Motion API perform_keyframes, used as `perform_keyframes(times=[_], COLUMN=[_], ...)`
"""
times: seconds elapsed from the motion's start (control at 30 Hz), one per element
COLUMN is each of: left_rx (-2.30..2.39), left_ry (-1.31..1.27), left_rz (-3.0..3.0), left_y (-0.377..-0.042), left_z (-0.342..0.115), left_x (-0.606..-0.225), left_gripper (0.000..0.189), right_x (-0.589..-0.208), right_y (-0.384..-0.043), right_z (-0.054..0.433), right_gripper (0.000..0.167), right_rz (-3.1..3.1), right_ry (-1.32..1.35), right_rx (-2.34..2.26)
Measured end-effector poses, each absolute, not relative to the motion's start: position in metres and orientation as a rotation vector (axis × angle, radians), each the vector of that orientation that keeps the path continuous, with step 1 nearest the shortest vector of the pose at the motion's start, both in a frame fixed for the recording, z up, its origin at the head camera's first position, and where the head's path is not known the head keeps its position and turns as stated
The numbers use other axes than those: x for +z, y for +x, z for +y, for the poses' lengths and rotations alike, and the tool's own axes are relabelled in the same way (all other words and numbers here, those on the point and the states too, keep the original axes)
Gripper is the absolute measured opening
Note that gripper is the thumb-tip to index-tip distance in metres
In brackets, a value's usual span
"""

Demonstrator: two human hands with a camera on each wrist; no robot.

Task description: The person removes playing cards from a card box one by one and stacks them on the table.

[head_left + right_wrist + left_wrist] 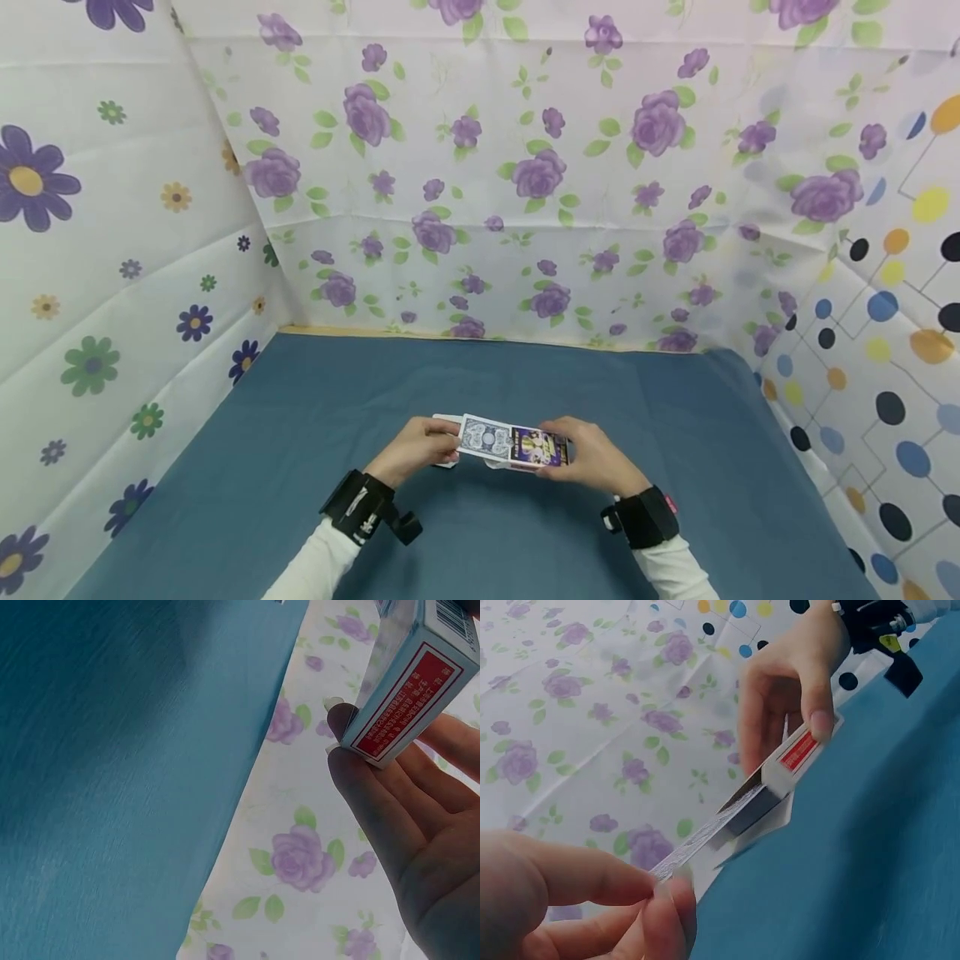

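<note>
A playing card (pixel 486 437) with a blue-grey patterned back sticks out of the end of a card box (pixel 542 447). The box has a purple and yellow picture on its upper face; its side carries a red label, and a white flap hangs at the end in the left wrist view. My left hand (pixel 418 448) pinches the card's outer end between thumb and fingers. Gripping the box by its far end is my right hand (pixel 592 454), thumb and fingers on opposite sides. White card-like pieces show behind my left fingers; whether held or lying there, I cannot tell.
A blue cloth (pixel 495 533) covers the table under both hands. Floral sheets (pixel 480 275) hang along the back and left, and a dotted sheet (pixel 862 417) stands on the right. Black camera straps (pixel 360 506) wrap both wrists.
</note>
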State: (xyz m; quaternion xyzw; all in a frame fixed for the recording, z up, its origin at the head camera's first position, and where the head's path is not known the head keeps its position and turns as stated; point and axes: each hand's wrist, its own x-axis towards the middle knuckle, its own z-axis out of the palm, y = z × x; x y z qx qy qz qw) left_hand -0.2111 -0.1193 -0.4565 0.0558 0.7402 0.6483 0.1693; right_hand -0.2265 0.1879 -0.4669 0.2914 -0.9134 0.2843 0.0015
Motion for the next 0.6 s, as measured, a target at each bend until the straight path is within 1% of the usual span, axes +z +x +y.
perform_keyframes(times=[0.27,0.43,0.6], left_rx=[1.883,1.789,1.665], left_ry=[-0.012,-0.058,-0.181], left_rz=[2.158,2.302,2.45], left_y=[-0.217,-0.235,-0.253], left_z=[-0.145,-0.163,-0.175], left_x=[-0.453,-0.455,-0.462], left_gripper=[0.036,0.032,0.027], right_x=[-0.472,-0.473,-0.475], right_y=[-0.227,-0.228,-0.227], right_z=[0.192,0.193,0.194], right_gripper=[0.066,0.066,0.066], right_rz=[-2.874,-2.866,-2.861], right_ry=[0.908,0.899,0.918], right_rx=[0.893,0.884,0.889])
